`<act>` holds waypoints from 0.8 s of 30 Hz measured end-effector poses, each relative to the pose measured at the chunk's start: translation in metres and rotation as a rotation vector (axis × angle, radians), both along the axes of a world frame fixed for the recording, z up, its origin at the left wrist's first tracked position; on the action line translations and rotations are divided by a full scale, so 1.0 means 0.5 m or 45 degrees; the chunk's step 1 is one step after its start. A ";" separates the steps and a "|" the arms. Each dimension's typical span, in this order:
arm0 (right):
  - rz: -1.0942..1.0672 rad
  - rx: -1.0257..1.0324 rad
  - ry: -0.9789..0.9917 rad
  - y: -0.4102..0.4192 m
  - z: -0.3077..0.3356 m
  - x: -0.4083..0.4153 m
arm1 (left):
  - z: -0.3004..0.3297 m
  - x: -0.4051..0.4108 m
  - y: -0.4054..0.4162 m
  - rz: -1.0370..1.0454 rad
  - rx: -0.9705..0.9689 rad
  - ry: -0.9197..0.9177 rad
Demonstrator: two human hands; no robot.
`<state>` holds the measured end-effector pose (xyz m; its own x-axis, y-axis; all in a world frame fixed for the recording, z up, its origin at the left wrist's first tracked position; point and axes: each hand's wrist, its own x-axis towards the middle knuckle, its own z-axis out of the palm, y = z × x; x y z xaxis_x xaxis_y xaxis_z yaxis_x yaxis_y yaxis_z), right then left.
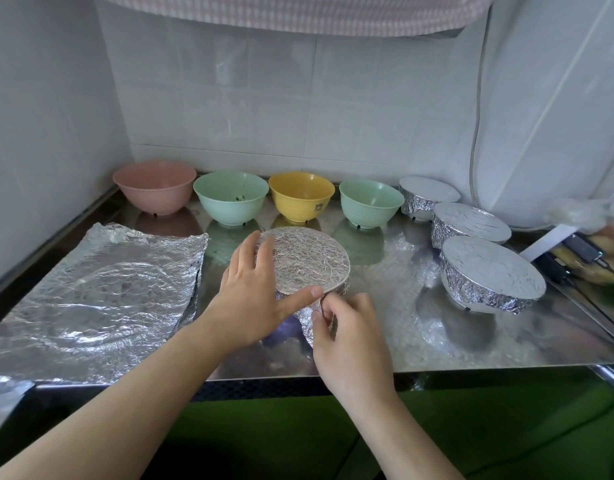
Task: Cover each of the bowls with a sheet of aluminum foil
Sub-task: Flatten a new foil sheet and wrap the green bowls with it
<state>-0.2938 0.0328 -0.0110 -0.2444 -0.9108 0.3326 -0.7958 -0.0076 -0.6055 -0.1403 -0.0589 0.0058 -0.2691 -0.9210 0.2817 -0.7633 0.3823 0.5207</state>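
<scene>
Now I'd keep left hand [253, 289] spread flat on foil-covered bowl [310, 263], right hand [347, 327] pinching foil skirt [307, 318]; crimp tight under rim, w/o tearing.

On a steel counter [385, 344], a foil-wrapped bowl [310, 263] sits in the middle. The left hand [255, 292] lies open on its foil top, thumb along the near rim, while the right hand [347, 336] pinches the foil at the bowl's near side. Left of it lies a stack of crinkled foil sheets [101, 292]. Along the far wall stand a pink bowl [155, 185], two green bowls [231, 195] [371, 200] and a yellow bowl [301, 195], all uncovered. To the right, three covered bowls [428, 197] [470, 225] [490, 273] stand in a row.
</scene>
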 end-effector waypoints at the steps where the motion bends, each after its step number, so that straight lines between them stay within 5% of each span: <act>1: -0.007 -0.018 0.024 0.000 0.000 0.002 | 0.001 -0.001 0.000 0.006 0.002 -0.001; 24: -0.200 0.135 -0.009 -0.024 -0.001 0.041 | 0.006 -0.002 0.004 0.014 0.037 -0.006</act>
